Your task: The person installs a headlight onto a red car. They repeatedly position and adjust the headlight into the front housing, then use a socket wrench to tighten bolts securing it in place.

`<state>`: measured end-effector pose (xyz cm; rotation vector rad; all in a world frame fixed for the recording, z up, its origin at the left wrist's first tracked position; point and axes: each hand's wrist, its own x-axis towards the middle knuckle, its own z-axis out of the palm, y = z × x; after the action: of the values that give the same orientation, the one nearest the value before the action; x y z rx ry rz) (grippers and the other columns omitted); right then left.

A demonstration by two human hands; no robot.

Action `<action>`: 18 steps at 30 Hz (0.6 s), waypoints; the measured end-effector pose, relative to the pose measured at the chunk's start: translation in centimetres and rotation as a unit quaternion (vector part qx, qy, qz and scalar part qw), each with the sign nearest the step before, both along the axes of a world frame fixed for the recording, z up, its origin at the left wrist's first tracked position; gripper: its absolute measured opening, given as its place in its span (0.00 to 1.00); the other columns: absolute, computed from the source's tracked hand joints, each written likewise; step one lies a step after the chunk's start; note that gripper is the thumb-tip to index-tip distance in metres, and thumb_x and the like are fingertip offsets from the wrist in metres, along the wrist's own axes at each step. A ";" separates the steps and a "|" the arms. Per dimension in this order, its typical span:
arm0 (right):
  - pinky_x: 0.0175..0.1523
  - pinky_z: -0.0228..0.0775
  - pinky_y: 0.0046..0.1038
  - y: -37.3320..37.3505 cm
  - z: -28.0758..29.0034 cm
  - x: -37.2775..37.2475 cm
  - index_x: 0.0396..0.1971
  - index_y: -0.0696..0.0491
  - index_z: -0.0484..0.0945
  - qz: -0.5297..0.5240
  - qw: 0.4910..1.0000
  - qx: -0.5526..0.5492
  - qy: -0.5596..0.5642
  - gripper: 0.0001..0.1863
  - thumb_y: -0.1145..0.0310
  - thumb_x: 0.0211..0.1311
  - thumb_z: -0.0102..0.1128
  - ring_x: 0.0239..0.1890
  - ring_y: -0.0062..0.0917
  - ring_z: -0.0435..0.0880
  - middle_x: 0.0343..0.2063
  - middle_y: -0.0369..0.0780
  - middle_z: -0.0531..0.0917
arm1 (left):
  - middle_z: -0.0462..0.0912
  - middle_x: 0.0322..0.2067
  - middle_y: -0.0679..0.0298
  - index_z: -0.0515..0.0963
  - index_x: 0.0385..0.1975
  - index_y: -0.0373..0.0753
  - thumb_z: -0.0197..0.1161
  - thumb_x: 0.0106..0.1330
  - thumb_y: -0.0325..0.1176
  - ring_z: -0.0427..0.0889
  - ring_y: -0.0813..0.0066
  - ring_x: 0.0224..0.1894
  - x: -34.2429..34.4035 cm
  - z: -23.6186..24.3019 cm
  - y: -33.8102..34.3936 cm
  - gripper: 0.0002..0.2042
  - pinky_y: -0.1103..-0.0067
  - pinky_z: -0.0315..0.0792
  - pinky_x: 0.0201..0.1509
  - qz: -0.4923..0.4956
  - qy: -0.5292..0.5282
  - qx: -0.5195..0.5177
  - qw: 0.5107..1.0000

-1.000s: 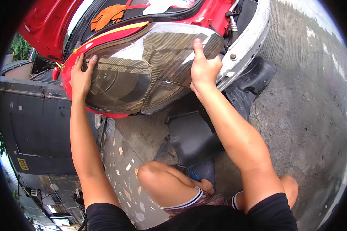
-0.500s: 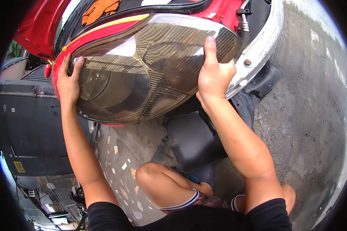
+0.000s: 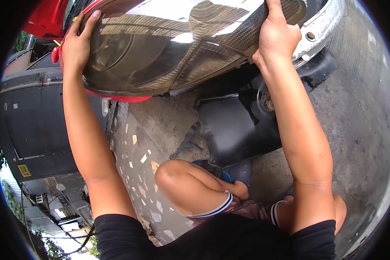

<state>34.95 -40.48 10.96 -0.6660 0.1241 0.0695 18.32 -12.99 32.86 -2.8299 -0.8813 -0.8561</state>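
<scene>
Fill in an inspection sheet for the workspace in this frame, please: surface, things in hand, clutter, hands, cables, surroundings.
Surface: grey, stained ground, with pale flat pieces at left.
Things in hand: large headlight, lens smoky and reflective, top edge cut off by the frame.
Clutter: black plastic part on the ground, below the headlight.
Hands: right hand grips the headlight's right end; left hand is at its left end, thumb over the lens, grip unclear.
Cables: nothing seen near the hands.
Surroundings: red panel upper left, scuffed white bar with a bolt upper right, dark metal panels left.
</scene>
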 end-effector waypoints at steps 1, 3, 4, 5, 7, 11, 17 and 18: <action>0.61 0.74 0.33 -0.2 -0.5 0.1 0.59 0.60 0.80 0.011 0.999 0.042 -0.019 0.22 0.62 0.75 0.69 0.54 0.28 0.84 0.54 0.40 0.86 | 0.82 0.66 0.47 0.75 0.72 0.33 0.68 0.68 0.65 0.81 0.61 0.66 0.0 -0.1 0.4 0.43 0.73 0.68 0.72 -0.013 0.009 0.018 1.000; 0.65 0.72 0.32 -0.5 -0.6 -0.7 0.62 0.61 0.79 0.062 0.985 0.159 -0.016 0.24 0.64 0.74 0.70 0.57 0.29 0.82 0.56 0.41 0.85 | 0.81 0.67 0.47 0.75 0.72 0.31 0.68 0.69 0.64 0.81 0.62 0.67 -0.6 1.9 1.0 0.43 0.74 0.67 0.73 -0.046 0.034 0.060 0.997; 0.63 0.74 0.32 -0.2 -0.6 -1.5 0.59 0.61 0.80 0.059 0.987 0.150 -0.025 0.21 0.64 0.74 0.70 0.54 0.28 0.83 0.53 0.40 0.86 | 0.82 0.66 0.47 0.76 0.70 0.32 0.67 0.69 0.66 0.80 0.60 0.68 -0.7 2.1 1.2 0.43 0.73 0.67 0.74 -0.050 0.027 0.085 0.995; 0.60 0.76 0.32 0.7 -1.3 -2.7 0.56 0.60 0.81 0.056 0.988 0.142 -0.033 0.19 0.64 0.74 0.70 0.51 0.26 0.85 0.50 0.40 0.87 | 0.82 0.65 0.46 0.78 0.69 0.33 0.67 0.67 0.67 0.81 0.57 0.68 -1.9 2.0 1.3 0.43 0.70 0.69 0.73 -0.035 0.004 0.086 0.996; 0.63 0.74 0.30 0.9 -3.9 -3.6 0.54 0.58 0.82 0.089 0.989 0.100 -0.067 0.17 0.65 0.74 0.70 0.54 0.24 0.84 0.51 0.37 0.87 | 0.82 0.64 0.45 0.79 0.67 0.32 0.70 0.65 0.66 0.80 0.52 0.68 -3.4 -3.0 -1.9 0.43 0.66 0.69 0.73 0.014 -0.090 0.080 0.993; 0.58 0.77 0.30 2.1 -2.3 -4.0 0.51 0.59 0.84 0.009 0.994 0.101 -0.049 0.14 0.67 0.72 0.72 0.47 0.25 0.87 0.48 0.39 0.88 | 0.66 0.75 0.37 0.74 0.68 0.24 0.76 0.65 0.58 0.65 0.46 0.79 -6.2 -10.5 -6.2 0.44 0.61 0.56 0.83 0.006 -0.307 0.063 0.950; 0.68 0.69 0.31 2.7 -2.2 -4.7 0.62 0.61 0.79 0.011 0.989 0.127 -0.074 0.22 0.70 0.72 0.69 0.59 0.27 0.81 0.57 0.39 0.85 | 0.78 0.64 0.45 0.74 0.65 0.19 0.80 0.64 0.47 0.81 0.58 0.61 -7.0 -11.4 -6.5 0.40 0.67 0.74 0.69 -0.029 -0.392 -0.027 0.919; 0.67 0.70 0.31 1.9 -2.2 -4.4 0.62 0.62 0.79 0.010 0.989 0.132 -0.073 0.22 0.70 0.72 0.69 0.58 0.28 0.82 0.57 0.39 0.85 | 0.77 0.63 0.46 0.73 0.66 0.18 0.80 0.63 0.47 0.81 0.58 0.62 -5.7 -11.3 -8.0 0.42 0.67 0.74 0.69 -0.051 -0.384 -0.061 0.920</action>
<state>30.52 -38.54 8.73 -0.4065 -0.0331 0.0556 12.65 -20.98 21.58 -2.6315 -0.8511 -2.0634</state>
